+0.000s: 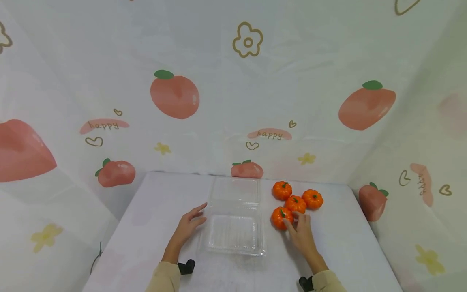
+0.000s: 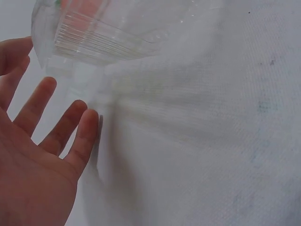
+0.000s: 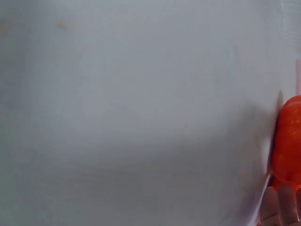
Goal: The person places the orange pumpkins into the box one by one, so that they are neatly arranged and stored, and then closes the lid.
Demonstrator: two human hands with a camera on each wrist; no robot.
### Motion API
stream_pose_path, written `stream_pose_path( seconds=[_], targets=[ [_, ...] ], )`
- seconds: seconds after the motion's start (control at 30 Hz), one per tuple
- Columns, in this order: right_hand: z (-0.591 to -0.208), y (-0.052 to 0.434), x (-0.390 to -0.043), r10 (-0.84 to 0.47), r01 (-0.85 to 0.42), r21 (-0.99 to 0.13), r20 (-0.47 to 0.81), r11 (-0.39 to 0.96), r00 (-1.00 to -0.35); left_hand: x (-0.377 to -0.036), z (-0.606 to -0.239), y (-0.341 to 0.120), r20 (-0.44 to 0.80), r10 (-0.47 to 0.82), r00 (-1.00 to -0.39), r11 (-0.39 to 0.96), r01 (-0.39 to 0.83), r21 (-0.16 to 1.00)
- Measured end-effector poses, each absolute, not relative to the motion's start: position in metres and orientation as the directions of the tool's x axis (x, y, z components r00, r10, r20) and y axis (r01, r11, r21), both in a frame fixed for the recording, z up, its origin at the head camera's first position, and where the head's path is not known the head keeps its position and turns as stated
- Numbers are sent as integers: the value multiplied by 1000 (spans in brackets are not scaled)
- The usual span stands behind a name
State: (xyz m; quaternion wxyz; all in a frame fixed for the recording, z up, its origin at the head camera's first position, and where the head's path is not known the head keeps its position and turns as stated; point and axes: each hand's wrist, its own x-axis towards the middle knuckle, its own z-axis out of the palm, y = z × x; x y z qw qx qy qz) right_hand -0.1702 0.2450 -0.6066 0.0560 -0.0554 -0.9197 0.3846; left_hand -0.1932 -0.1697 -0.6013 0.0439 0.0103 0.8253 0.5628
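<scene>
Backdrop [image 1: 211, 61]: white cloth, covers rear and both sides, carries printed coral fruit, golden flower and heart outlines, yellow blossoms, the word "happy". Table [image 1: 335, 247] in front of it: white covering, faint pinkish patches.

On the table, clear plastic container [image 1: 233, 235]: lies unfolded near the middle, two halves end to end with a crease between, one half toward the person, one toward the backdrop. Beige sleeves [image 1: 164, 278]: extend in from the bottom edge, either side of the container.

Left hand [image 1: 187, 227]: just beside the container's left edge, about level with the crease. Fingers extended and spread, as also seen in the left wrist view. Contact with the plastic: cannot tell. Right hand [image 1: 303, 233]: at the front pumpkin [image 1: 280, 219], thumb at its right side, fingers bent close to the middle pumpkin [image 1: 295, 203]. Clamped on it or only touching: cannot tell. Hands well apart from each other, container between.

All orange, green-stemmed, grouped closely right of the container: front and middle ones, plus far pumpkin [image 1: 281, 191] toward the backdrop and right pumpkin [image 1: 313, 200].

Smallest: black wrist pieces [image 1: 187, 267], one by each cuff; thin dark cord [image 1: 96, 258] left of the table.
</scene>
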Motion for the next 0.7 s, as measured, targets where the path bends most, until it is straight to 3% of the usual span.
stream_pose_path(
  seconds=[0.3,0.7],
  targets=[
    [-613,243,-169,167,124,-734,-15,668,-986,-192,-601,-167,-83,57,-995,358,-57,932],
    [-616,246,-172,179,153,-761,-49,631,-983,-193,-610,-167,-134,66,-989,246,-115,963]
  ],
)
